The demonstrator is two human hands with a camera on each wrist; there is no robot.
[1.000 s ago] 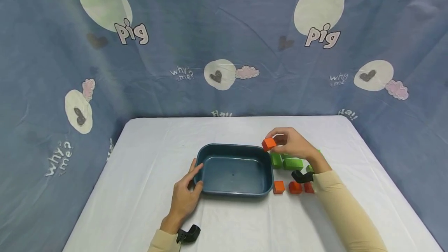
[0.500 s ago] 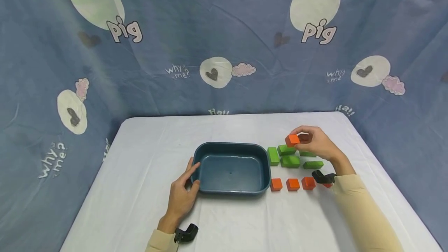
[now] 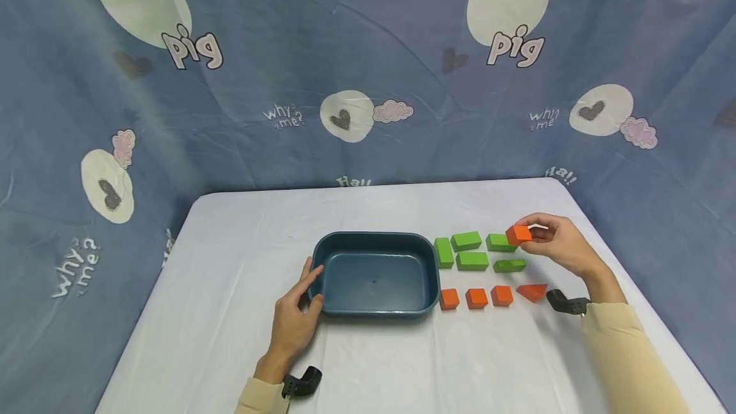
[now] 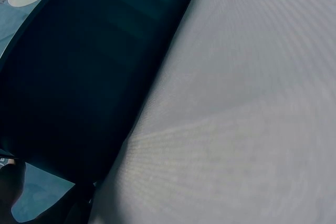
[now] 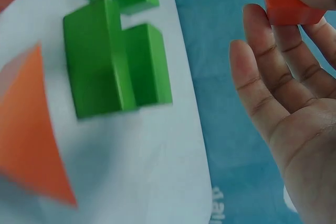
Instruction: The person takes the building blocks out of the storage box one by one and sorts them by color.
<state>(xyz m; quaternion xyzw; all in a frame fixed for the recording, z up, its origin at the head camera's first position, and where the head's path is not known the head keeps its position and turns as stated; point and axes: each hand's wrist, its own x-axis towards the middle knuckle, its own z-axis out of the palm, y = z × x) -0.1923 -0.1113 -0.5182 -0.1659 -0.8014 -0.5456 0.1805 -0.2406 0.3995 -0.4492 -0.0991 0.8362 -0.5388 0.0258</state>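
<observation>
- Backdrop [image 3: 368,50]: blue cloth printed with pigs, hearts, clouds and words, hung behind and to both sides of the tabletop.
- Tabletop [image 3: 374,363]: covered in white cloth, carrying everything below.
- Tray [image 3: 374,238]: dark blue, rectangular with rounded corners, nothing inside it; it stands near the middle of the tabletop. In the left wrist view its dark wall [image 4: 89,77] fills the left part of the picture.
- Left hand [image 3: 293,321]: rests on the tabletop at the tray's near-left corner, fingers straight and touching the tray's wall; it grips nothing.
- Right hand [image 3: 560,245]: raised above the tabletop, right of the green blocks; thumb and fingers pinch the cube. In the right wrist view the palm [image 5: 294,129] faces the camera.
- Green blocks [image 3: 473,260]: five, lying in a cluster just right of the tray's far half; one stands lengthwise just beside the tray wall.
- Wedge [image 3: 531,291]: orange, triangular, at the right end of the orange row, near the right wrist.
- Orange row [image 3: 476,298]: three small orange blocks in a line, just right of the tray's near corner, in front of the green blocks.
- Cube [image 3: 519,234]: orange, held off the tabletop in the right hand's fingertips, above the rightmost green blocks.
</observation>
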